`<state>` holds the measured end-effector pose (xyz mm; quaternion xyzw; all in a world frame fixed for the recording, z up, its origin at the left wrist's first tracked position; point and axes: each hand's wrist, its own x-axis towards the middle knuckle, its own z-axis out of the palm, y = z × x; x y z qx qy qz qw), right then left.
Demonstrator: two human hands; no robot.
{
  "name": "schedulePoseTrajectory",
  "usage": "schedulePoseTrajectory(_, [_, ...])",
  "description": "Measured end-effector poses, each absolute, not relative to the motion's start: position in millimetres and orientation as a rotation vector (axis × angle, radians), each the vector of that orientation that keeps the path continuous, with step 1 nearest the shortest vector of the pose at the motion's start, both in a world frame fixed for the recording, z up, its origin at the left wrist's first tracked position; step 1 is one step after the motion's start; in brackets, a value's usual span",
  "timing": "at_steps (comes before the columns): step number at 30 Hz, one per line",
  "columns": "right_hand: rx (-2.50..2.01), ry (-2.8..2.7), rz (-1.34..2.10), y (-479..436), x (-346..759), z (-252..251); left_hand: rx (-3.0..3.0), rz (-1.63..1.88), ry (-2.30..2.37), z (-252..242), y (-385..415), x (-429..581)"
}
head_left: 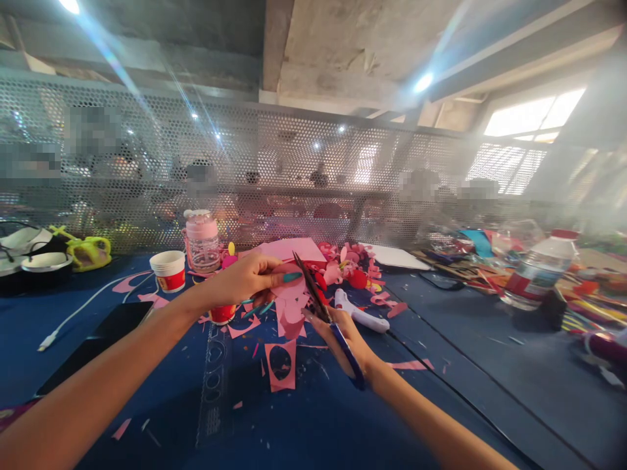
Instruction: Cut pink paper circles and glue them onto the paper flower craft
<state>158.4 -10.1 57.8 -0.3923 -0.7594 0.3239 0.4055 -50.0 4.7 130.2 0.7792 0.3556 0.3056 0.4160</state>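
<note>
My left hand (259,282) pinches a piece of pink paper (287,269) between thumb and fingers, above the middle of the table. In my right hand (345,336) is a pair of scissors (313,287), its dark blades pointing up and away, close beside the paper. The blue handle loops round my right hand. Below lie pink scraps (291,316) and a pink square with an oval hole (289,385). A white glue gun (360,313) rests just right of my right hand. Whether the blades touch the paper I cannot tell.
A paper cup (168,273), a pink-lidded jar (202,238) and a white cable (91,301) are on the left. A clear stencil ruler (213,385) lies in front. To the right stands a water bottle (536,271) among craft scraps. A perforated screen (313,153) runs behind.
</note>
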Motion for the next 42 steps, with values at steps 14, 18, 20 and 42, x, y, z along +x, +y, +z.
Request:
schedulePoseTrajectory(14, [-0.975,-2.019,0.763,-9.6,159.0,59.8,1.868,0.758,0.889,133.4,4.3,-52.1])
schedulePoseTrajectory(18, [-1.014,-2.016,0.756,-9.6,159.0,60.7,1.860,0.745,0.884,134.1,4.1,-52.1])
schedulePoseTrajectory(20, [-1.031,-2.001,0.756,-9.3,159.1,60.7,1.862,0.746,0.886,134.1,4.2,-52.3])
schedulePoseTrajectory(42, [-1.532,-1.909,0.589,-1.5,149.7,31.4,1.333,1.352,0.905,34.5,36.2,-21.9])
